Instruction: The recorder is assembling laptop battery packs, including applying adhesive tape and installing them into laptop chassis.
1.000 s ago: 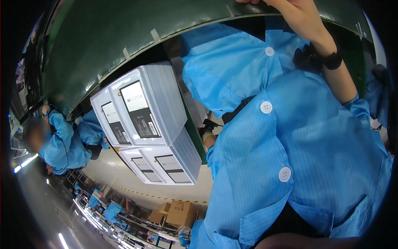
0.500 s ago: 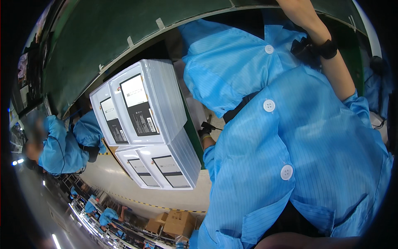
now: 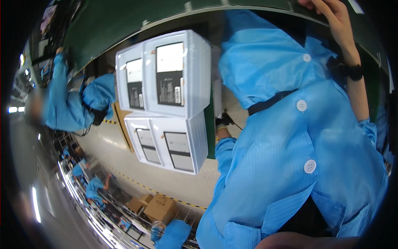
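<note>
1. Right hand (image 3: 336, 24) at the green surface (image 3: 114, 20); cannot tell if its fingers are apart;
2. Left hand (image 3: 224, 121) near 2 tray stacks (image 3: 200, 74); fingers unclear;
3. 4 flat packs (image 3: 170, 75) inside.

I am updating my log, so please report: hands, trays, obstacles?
Right hand at green table, grip unclear. Left hand mostly hidden, grip unclear. Two white tray stacks, two flat packs in each top tray. No obvious obstruction visible.
</note>
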{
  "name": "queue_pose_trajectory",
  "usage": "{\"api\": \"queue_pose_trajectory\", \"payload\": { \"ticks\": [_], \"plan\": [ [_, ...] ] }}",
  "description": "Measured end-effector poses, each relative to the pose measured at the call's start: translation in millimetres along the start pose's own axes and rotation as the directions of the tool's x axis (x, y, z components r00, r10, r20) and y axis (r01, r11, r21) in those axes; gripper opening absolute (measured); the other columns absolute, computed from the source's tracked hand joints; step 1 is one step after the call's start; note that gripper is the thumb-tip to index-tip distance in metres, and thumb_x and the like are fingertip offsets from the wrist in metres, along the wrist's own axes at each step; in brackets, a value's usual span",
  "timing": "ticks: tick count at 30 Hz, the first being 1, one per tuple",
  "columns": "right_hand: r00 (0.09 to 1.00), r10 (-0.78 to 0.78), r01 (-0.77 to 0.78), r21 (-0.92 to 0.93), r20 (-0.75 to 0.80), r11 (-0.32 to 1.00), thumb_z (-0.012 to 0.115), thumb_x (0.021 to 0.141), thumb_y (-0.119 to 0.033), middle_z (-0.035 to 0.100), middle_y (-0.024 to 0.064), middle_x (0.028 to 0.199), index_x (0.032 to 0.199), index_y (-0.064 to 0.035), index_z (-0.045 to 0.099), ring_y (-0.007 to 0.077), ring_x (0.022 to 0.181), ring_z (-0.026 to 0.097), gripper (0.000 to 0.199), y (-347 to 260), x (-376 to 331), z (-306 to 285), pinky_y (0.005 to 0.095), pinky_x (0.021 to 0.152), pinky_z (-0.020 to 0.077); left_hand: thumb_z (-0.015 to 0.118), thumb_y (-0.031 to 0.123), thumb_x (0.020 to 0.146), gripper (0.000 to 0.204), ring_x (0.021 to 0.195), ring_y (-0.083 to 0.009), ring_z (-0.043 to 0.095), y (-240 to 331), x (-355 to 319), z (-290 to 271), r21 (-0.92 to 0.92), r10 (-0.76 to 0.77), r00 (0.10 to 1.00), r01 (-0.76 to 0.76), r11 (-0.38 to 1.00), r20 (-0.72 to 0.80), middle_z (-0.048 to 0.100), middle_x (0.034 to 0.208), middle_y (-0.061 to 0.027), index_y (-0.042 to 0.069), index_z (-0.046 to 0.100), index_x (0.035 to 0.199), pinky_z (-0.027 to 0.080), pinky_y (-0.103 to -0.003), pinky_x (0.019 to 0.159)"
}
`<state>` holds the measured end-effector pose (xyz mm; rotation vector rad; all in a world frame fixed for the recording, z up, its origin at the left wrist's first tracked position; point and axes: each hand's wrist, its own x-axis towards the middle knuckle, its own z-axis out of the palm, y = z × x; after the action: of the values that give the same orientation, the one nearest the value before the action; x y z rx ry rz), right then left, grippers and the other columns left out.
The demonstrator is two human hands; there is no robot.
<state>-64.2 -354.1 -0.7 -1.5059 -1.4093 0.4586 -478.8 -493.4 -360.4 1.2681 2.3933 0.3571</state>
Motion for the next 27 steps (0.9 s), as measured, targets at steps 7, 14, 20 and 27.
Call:
{"api": "queue_pose_trajectory", "payload": {
  "ticks": [7,14,20,27],
  "plan": [
    [0.979,-0.039,0.055,-0.075,0.199,0.996,0.051,0.1,-0.016,0.063,0.0061,0.094,0.095,0.0039,0.065,0.0146,0.088,0.057,0.025,27.9,3.6,-21.7,0.0262,0.08,0.0437,0.05,0.022,0.101,0.047,0.131,-0.0404,0.047,72.7,-38.7,-24.2,-0.41,0.132,0.991,-0.111,0.905,0.024,0.048,0.143,-0.026,-0.004,0.046,0.14,0.034,-0.044,0.111],
    [0.973,-0.078,0.068,0.049,0.219,0.996,0.053,0.099,-0.01,0.06,0.0056,0.093,0.093,0.0039,0.063,0.0124,0.087,0.055,0.018,21.7,6.5,-11.6,0.0239,0.08,0.042,0.048,0.013,0.102,0.034,0.124,-0.0256,0.056,189.3,-30.9,-281.2,-0.635,0.59,0.776,-0.343,0.692,0.223,0.055,0.138,-0.0175,-0.003,0.055,0.132,0.044,-0.037,0.104],
    [0.969,-0.185,0.181,0.038,0.162,0.983,0.058,0.095,-0.01,0.063,0.0067,0.083,0.088,0.0027,0.067,0.0149,0.078,0.06,0.017,13.7,10.3,-11.8,0.0261,0.071,0.0462,0.056,0.028,0.101,0.049,0.1,-0.0174,0.063,134.6,93.0,-355.3,-0.299,0.28,0.95,-0.31,0.902,-0.141,0.064,0.114,-0.0155,-0.006,0.049,0.136,0.054,-0.032,0.084],
    [0.984,-0.141,0.132,0.083,0.112,0.988,0.061,0.091,-0.007,0.061,0.0059,0.081,0.085,0.001,0.067,0.0116,0.063,0.05,0.012,12.7,8.6,-17.8,0.0252,0.057,0.0378,0.061,0.038,0.098,0.042,0.051,-0.0123,0.055,115.6,140.8,-325.3,-0.198,0.078,0.985,-0.046,0.979,0.156,0.057,0.06,-0.0053,0.0,0.061,0.08,0.043,-0.026,0.047]
  ]
}}
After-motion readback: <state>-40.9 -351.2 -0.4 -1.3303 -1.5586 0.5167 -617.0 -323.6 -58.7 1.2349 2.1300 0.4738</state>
